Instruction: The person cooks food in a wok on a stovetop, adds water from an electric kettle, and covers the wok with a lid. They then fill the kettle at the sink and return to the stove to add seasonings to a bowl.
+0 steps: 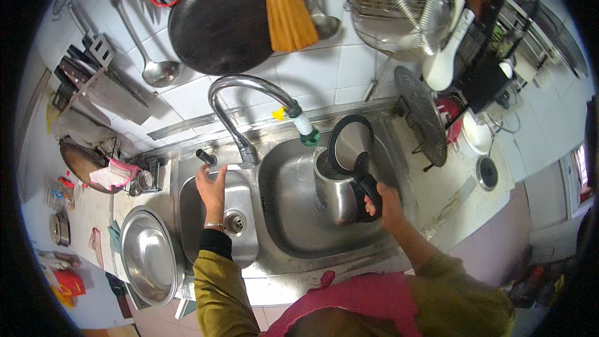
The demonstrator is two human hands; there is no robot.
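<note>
My right hand [384, 203] is closed on the black handle of a stainless steel electric kettle [336, 196]. The kettle is in the large right basin of a double sink [295, 238], with its round lid [351, 142] raised. My left hand [212, 186] is over the small left basin, fingers apart, just below a short dark upright fitting [206, 157] on the sink's back ledge. A curved chrome faucet [252, 79] ends in a white and green nozzle [306, 128] above and left of the kettle's mouth. Whether water runs cannot be told.
A metal basin [149, 255] sits left of the sink. On the tiled wall hang a dark pan [222, 23], a straw brush [289, 9], ladles and a knife holder [110, 93]. A perforated dark rack [421, 121] leans at the right, near a round black lid [487, 173].
</note>
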